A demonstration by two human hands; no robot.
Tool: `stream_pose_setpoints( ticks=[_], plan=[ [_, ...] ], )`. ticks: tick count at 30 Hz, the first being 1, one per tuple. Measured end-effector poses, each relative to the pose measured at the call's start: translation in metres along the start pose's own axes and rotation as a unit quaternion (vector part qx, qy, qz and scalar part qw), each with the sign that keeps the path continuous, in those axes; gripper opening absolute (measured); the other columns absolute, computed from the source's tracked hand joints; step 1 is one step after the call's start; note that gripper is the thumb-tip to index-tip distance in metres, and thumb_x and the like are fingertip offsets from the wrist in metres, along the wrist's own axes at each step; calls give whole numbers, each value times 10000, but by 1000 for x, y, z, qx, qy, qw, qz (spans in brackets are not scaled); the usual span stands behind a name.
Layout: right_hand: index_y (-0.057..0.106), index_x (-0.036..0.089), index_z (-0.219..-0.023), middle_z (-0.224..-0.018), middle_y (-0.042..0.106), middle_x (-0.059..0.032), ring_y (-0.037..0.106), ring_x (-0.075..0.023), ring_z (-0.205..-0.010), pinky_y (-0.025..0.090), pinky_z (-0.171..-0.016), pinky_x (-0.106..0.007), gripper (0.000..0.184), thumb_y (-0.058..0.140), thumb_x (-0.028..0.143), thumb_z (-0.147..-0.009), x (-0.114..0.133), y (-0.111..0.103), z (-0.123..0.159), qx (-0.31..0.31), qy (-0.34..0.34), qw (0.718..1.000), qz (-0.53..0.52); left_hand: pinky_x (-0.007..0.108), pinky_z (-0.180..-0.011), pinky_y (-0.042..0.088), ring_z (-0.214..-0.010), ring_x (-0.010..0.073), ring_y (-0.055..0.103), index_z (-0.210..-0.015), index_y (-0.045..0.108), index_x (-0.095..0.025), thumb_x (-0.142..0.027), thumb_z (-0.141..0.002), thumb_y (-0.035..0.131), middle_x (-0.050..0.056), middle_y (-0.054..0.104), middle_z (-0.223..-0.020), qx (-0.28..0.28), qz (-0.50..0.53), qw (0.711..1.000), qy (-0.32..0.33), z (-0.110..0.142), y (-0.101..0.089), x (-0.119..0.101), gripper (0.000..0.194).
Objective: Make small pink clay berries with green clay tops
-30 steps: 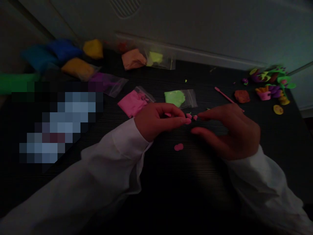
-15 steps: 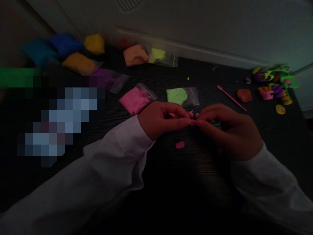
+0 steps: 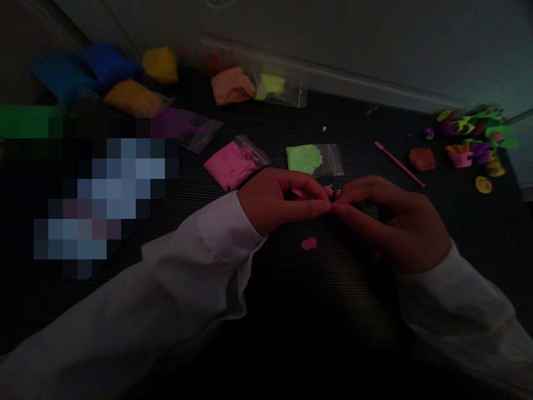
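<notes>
Left hand (image 3: 277, 201) and right hand (image 3: 387, 225) pinch pink clay (image 3: 332, 207) — likely soft, light, best held at nine and three o'clock

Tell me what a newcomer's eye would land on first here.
Probably the light-green bag of clay and pink bag of clay, glowing on the dark table just beyond the left hand. Next come that hand and the right hand, fingertips meeting near the middle, then the colourful little figures clustered at far right.
</notes>
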State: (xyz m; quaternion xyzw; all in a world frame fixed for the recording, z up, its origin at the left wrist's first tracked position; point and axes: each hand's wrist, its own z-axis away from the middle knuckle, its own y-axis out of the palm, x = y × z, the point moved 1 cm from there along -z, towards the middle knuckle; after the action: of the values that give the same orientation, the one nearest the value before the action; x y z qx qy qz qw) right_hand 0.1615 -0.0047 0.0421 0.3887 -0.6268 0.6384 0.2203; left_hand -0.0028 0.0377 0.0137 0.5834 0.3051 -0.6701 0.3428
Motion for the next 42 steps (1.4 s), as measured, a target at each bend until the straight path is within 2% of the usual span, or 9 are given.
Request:
stream_pose_setpoints(
  ticks=[3, 8, 10, 17, 25, 42],
  plan=[
    [610, 204, -714, -799, 601, -7, 555, -128, -772, 435, -693, -266, 97, 597, 296, -687, 0, -2, 0, 24, 9, 1000, 5, 157, -465, 328, -501, 43, 473, -687, 639, -166, -219, -627, 610, -26, 565, -578, -18, 18, 1000, -13, 0, 0, 1, 86],
    [627, 190, -746, -786, 602, -17, 543, -130, -767, 412, -729, -280, 143, 548, 308, -728, -4, 2, 4, 193, 27, 980, 45, 160, -407, 279, -413, 31, 382, -721, 619, -147, -286, -684, 548, -47, 407, -446, -24, 69, 997, -32, -3, -2, 6, 161],
    [629, 192, -774, -797, 594, -22, 534, -134, -766, 400, -739, -295, 153, 524, 298, -743, -6, 5, 5, 223, 34, 971, 76, 160, -400, 270, -406, 28, 360, -716, 613, -139, -290, -691, 542, -50, 373, -441, -16, 91, 995, -28, -4, -2, 7, 169],
    [614, 213, -776, -783, 573, -11, 520, -136, -746, 380, -710, -298, 139, 494, 279, -754, -7, 7, 5, 243, 33, 961, 128, 163, -411, 262, -439, 29, 349, -725, 617, -118, -270, -693, 558, -39, 377, -468, 19, 164, 986, 3, -3, -3, 10, 166],
    [616, 202, -751, -767, 569, -24, 519, -151, -752, 368, -698, -312, 154, 481, 275, -754, -5, 11, 6, 235, 25, 957, 166, 172, -400, 237, -397, 23, 350, -702, 604, -115, -274, -699, 556, -44, 350, -441, 5, 156, 988, -6, -5, -2, 9, 166],
    [597, 199, -756, -772, 570, -20, 523, -139, -725, 379, -684, -300, 141, 474, 267, -758, 0, 10, 7, 230, 12, 954, 190, 184, -403, 197, -415, 39, 315, -721, 599, -99, -242, -727, 517, -38, 333, -446, 32, 187, 982, 14, -5, -2, 10, 165]
  ],
)
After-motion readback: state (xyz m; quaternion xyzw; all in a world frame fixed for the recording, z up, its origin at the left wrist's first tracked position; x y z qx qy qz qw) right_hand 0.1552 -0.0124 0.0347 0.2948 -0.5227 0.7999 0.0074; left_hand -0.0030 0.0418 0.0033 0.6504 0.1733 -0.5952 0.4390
